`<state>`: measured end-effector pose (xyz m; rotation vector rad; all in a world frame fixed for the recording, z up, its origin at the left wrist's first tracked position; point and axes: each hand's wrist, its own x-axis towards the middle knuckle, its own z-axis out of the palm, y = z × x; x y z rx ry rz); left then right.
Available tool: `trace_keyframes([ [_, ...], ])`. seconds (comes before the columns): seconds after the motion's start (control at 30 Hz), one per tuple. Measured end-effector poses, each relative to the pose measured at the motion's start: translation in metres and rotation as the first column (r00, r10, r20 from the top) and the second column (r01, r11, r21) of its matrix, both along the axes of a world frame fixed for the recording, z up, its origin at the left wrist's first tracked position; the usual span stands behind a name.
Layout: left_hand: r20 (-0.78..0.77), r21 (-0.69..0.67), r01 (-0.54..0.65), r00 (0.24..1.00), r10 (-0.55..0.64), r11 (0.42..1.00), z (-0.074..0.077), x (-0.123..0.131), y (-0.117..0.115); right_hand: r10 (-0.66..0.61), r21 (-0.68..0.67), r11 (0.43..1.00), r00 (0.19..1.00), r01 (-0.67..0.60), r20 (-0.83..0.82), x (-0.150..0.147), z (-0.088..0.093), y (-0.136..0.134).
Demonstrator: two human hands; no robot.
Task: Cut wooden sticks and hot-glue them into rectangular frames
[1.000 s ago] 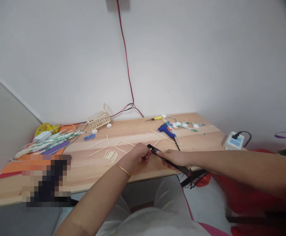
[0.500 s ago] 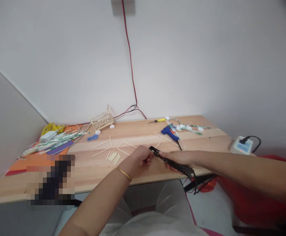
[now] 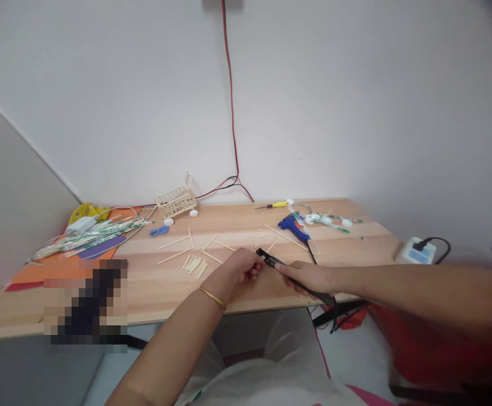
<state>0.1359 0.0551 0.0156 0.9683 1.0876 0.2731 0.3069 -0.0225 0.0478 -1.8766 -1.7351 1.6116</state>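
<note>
My right hand (image 3: 307, 276) is wrapped around the handles of black pliers (image 3: 324, 297), whose jaws point left and away from me. At those jaws is my left hand (image 3: 249, 265), with its fingers curled in a pinch. A small pale bit shows between the fingertips and the jaws, too small to name for certain. Left of my hands lies a group of short cut wooden sticks (image 3: 195, 265). Longer thin wooden sticks (image 3: 173, 242) are spread behind them, some touching at angles. One long stick (image 3: 286, 238) lies beyond the pliers.
At the back stands a small stick-built cart (image 3: 177, 202) with white wheels, near blue discs (image 3: 159, 231). A blue glue gun (image 3: 294, 226) and yellow-handled knife (image 3: 277, 205) lie back right. Wrapped sticks (image 3: 102, 234) cover coloured sheets at left. A power adapter (image 3: 417, 251) is off the table's right edge.
The view has shifted slightly. The handles of the pliers look closer together in my right hand. My left hand stays at the jaws, and the things on the table lie as before.
</note>
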Motion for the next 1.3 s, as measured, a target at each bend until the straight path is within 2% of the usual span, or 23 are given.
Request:
trace_keyframes([
  [0.13,0.040,-0.047,-0.009,0.999,0.011,0.999,0.000,-0.002,0.001,0.014,-0.004,1.000,1.000,-0.014,-0.022,0.000,-0.001,0.002],
  [0.2,0.052,-0.057,-0.010,0.999,0.013,0.998,0.000,-0.003,0.003,0.022,-0.050,0.998,0.999,-0.024,-0.032,0.001,-0.002,0.006],
  [0.33,0.093,-0.020,-0.046,0.995,0.047,0.999,0.000,-0.007,0.000,0.059,-0.113,0.992,0.998,-0.056,0.029,0.006,0.010,0.015],
  [0.4,0.149,0.020,-0.095,0.985,0.091,0.995,0.001,-0.012,-0.004,0.105,-0.006,0.994,0.990,-0.105,0.095,0.014,0.020,0.016],
  [0.47,0.214,0.049,-0.163,0.965,0.149,0.985,0.004,-0.020,-0.009,0.075,0.196,0.973,0.969,-0.123,0.234,0.030,0.029,0.014],
  [0.53,0.267,0.058,-0.228,0.942,0.205,0.972,0.007,-0.029,-0.014,-0.100,0.371,0.927,0.909,-0.064,0.405,0.052,0.032,0.012],
  [0.6,0.300,0.056,-0.280,0.920,0.252,0.958,0.009,-0.037,-0.019,-0.308,0.442,0.896,0.785,0.048,0.538,0.077,0.028,0.010],
  [0.63,0.313,0.050,-0.302,0.910,0.272,0.952,0.010,-0.040,-0.021,-0.373,0.455,0.886,0.724,0.092,0.580,0.088,0.023,0.009],
  [0.7,0.344,0.019,-0.340,0.885,0.313,0.940,0.011,-0.042,-0.025,-0.449,0.472,0.870,0.621,0.142,0.642,0.104,0.011,0.009],
  [0.77,0.387,-0.020,-0.370,0.854,0.348,0.929,0.010,-0.042,-0.030,-0.492,0.507,0.852,0.529,0.130,0.691,0.113,-0.004,0.009],
  [0.87,0.430,-0.032,-0.425,0.811,0.397,0.904,0.008,-0.041,-0.036,-0.551,0.585,0.807,0.456,0.078,0.699,0.116,-0.025,0.011],
  [1.0,0.437,-0.002,-0.480,0.789,0.433,0.877,0.005,-0.042,-0.041,-0.603,0.688,0.726,0.508,0.028,0.615,0.116,-0.035,0.018],
  [1.1,0.443,0.022,-0.490,0.786,0.431,0.871,0.002,-0.044,-0.043,-0.617,0.814,0.572,0.601,-0.102,0.508,0.111,-0.029,0.025],
  [1.17,0.445,0.050,-0.494,0.789,0.423,0.868,-0.001,-0.044,-0.044,-0.514,0.850,0.481,0.715,-0.216,0.473,0.098,-0.022,0.032],
  [1.2,0.446,0.065,-0.494,0.791,0.418,0.867,-0.002,-0.044,-0.044,-0.425,0.844,0.459,0.766,-0.276,0.482,0.089,-0.019,0.036],
  [1.23,0.448,0.079,-0.494,0.794,0.412,0.866,-0.003,-0.044,-0.045,-0.335,0.823,0.462,0.794,-0.331,0.507,0.077,-0.017,0.040],
  [1.3,0.451,0.097,-0.492,0.797,0.402,0.865,-0.004,-0.042,-0.046,-0.206,0.746,0.522,0.787,-0.414,0.581,0.053,-0.016,0.048],
])
